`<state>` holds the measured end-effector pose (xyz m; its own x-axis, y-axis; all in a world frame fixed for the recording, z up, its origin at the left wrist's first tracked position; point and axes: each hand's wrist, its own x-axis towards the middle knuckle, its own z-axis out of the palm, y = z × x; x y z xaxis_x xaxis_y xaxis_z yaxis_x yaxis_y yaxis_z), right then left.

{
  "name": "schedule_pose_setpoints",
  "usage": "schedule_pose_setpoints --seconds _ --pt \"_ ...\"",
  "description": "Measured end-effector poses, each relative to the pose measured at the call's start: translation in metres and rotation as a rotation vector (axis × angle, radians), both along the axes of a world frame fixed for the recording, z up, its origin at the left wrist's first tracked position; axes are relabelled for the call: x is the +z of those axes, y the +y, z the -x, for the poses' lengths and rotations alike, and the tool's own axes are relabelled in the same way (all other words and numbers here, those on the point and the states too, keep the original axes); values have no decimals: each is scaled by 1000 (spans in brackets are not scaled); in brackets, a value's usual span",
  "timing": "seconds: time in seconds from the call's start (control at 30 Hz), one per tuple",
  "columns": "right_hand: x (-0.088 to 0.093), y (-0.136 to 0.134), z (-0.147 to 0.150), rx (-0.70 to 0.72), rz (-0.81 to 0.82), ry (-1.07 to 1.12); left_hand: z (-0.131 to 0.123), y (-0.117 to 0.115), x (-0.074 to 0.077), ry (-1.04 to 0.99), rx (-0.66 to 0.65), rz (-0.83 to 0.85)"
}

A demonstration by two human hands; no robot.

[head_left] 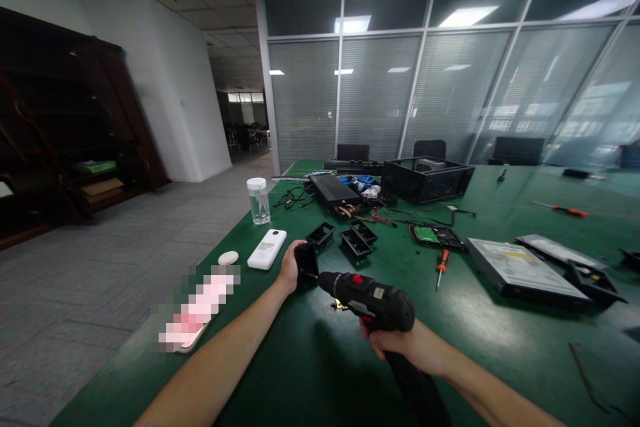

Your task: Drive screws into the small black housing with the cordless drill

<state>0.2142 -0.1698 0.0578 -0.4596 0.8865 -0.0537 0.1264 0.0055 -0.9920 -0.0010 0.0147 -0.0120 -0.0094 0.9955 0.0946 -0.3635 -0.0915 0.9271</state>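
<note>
Here, left hand (289, 268): fingers gripping a black frame (307, 263) over the green table (295, 360)
Right hand (400, 345): fingers wrapped around a drill (370, 295), bit (312, 275) pointing into the frame
Screwdriver (443, 260): on the table, beyond the drill

pixelation is blurring the pink object (201, 307) on the table (295, 364). the black frame (306, 258) is hiding most fingers of the left grip (289, 270). the bit (310, 274) is looking too fine to show any contact. the bottom edge is cutting off the drill handle (417, 390); the right edge is cropping a black part (631, 259).
</note>
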Motion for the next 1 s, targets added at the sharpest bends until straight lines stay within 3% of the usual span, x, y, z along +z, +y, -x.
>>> schedule_pose_setpoints --seconds 0.3,1.0 --pt "4 -4 0 -37 -1 -25 0 -4 4 32 -25 -78" --pt "7 -3 5 -24 8 -13 0 -2 5 -78 -29 26"
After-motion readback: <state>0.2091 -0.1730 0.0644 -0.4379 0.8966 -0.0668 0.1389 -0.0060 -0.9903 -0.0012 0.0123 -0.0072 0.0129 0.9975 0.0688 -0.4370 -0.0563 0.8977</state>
